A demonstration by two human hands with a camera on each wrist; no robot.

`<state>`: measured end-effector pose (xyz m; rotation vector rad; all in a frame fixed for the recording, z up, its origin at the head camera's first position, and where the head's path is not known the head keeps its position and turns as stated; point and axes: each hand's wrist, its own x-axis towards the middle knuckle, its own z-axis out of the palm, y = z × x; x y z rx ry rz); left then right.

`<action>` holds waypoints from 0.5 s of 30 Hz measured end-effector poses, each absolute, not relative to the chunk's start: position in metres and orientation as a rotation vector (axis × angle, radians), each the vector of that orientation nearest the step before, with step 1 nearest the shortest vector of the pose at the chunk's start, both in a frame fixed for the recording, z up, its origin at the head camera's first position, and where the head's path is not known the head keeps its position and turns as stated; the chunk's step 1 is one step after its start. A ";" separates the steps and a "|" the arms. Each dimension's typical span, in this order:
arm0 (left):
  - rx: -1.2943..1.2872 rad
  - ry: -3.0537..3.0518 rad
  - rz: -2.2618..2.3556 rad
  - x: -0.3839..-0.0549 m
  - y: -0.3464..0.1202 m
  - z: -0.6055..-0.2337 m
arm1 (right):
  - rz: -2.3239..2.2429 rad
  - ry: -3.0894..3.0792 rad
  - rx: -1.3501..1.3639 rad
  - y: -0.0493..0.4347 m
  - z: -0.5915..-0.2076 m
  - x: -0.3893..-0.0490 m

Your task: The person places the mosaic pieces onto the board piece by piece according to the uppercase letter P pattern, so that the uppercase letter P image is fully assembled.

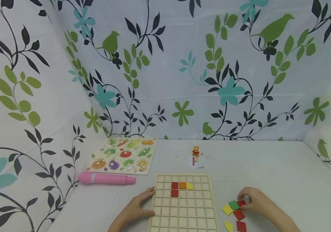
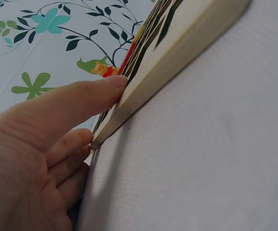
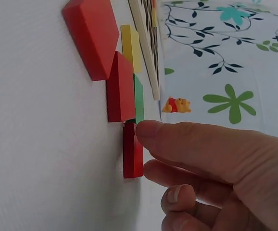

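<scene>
Left on the bench (image 1: 269,167) lie a pink tube (image 1: 107,178) and a vegetable-print panel (image 1: 121,159); a bear figurine (image 1: 195,151) stands beyond the grid board (image 1: 180,211). Right of the grid board, a green tile (image 1: 234,205) sits just beside the farthest loose red tile (image 3: 133,156). The right hand (image 1: 255,199) applies a pinch grip to this tile; the left hand (image 1: 135,207), grip released, touches the grid board's edge.

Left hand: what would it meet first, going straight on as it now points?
The wooden grid board: the left hand seems to touch its left edge, though depth is hard to judge.
</scene>
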<state>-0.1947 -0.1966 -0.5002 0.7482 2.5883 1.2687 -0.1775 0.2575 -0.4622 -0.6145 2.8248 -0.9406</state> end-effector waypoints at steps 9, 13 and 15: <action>0.761 2.580 1.275 -0.195 -0.196 -0.500 | -0.911 2.811 -0.616 0.256 -0.465 -0.177; 0.769 2.578 1.278 -0.194 -0.196 -0.499 | -0.903 2.817 -0.633 0.255 -0.466 -0.177; 0.772 2.579 1.281 -0.193 -0.195 -0.498 | -0.899 2.822 -0.636 0.255 -0.467 -0.177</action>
